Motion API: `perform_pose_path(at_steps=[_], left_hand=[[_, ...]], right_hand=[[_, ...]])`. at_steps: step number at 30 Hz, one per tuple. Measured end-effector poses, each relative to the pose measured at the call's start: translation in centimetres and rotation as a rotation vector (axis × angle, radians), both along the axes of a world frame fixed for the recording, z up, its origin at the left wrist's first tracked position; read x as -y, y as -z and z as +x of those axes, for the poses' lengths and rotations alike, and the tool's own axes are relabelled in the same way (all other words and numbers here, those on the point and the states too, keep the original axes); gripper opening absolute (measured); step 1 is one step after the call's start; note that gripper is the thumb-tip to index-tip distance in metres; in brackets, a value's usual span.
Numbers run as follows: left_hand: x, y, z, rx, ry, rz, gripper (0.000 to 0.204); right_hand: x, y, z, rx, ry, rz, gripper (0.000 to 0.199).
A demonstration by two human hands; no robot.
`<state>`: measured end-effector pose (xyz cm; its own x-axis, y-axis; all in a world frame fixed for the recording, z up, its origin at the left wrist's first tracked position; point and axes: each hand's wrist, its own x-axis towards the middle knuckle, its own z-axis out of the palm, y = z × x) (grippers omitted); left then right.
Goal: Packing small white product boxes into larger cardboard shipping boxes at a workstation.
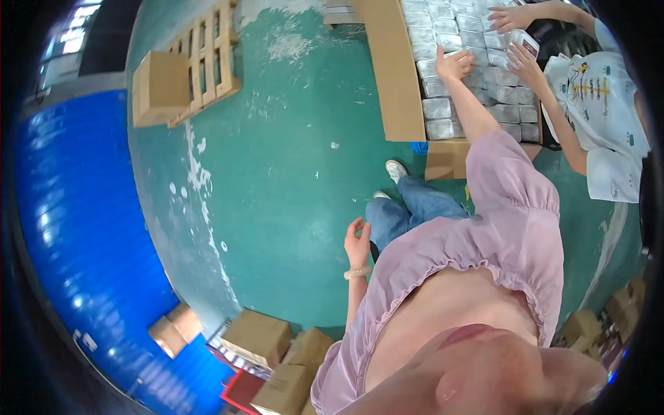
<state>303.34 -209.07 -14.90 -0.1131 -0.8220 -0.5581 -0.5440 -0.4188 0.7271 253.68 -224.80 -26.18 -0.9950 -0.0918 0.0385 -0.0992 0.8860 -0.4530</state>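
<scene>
My right hand (pixel 454 66) reaches into a large open cardboard carton (pixel 395 76). It rests on rows of small clear-wrapped packs (pixel 437 108), thumb and fingers spread; a whitish edge shows between them, and I cannot tell whether a pack is gripped. Low at my side hangs my left hand (pixel 357 247), fingers loosely curled and apart, nothing in it, with a pale bracelet (pixel 357 273) at the wrist. Across the carton, another person's hand (pixel 527 66) is at a pack with a white-and-brown face (pixel 527 43). That person's other hand (pixel 510 19) lies over the packs behind.
A wooden pallet (pixel 213 59) with a closed cardboard box (pixel 162 88) by it stands far left on the green floor (pixel 297 187). Blue shutter-like panels (pixel 83 207) run along the left. Stacked cartons (pixel 257 337) are at lower left, others (pixel 584 328) at lower right.
</scene>
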Motion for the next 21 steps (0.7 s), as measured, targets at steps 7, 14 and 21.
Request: perform_pose_path(at_steps=[7,14,21], left_hand=[[18.0,0.2,-12.9,-0.035,0.713,-0.423,0.03],[27.4,2.8,-34.0,-0.361,1.393,-1.003,0.049],[25.9,6.5,-37.8,-0.155,1.872,-1.247,0.064]], right_hand=[[-3.5,-1.5,2.9,0.091,0.016,-0.214,0.081],[-1.3,-4.4,6.4,0.66,-0.115,-0.084,0.062],[-7.7,-4.9,14.3,-0.176,-0.12,-0.304,0.038]])
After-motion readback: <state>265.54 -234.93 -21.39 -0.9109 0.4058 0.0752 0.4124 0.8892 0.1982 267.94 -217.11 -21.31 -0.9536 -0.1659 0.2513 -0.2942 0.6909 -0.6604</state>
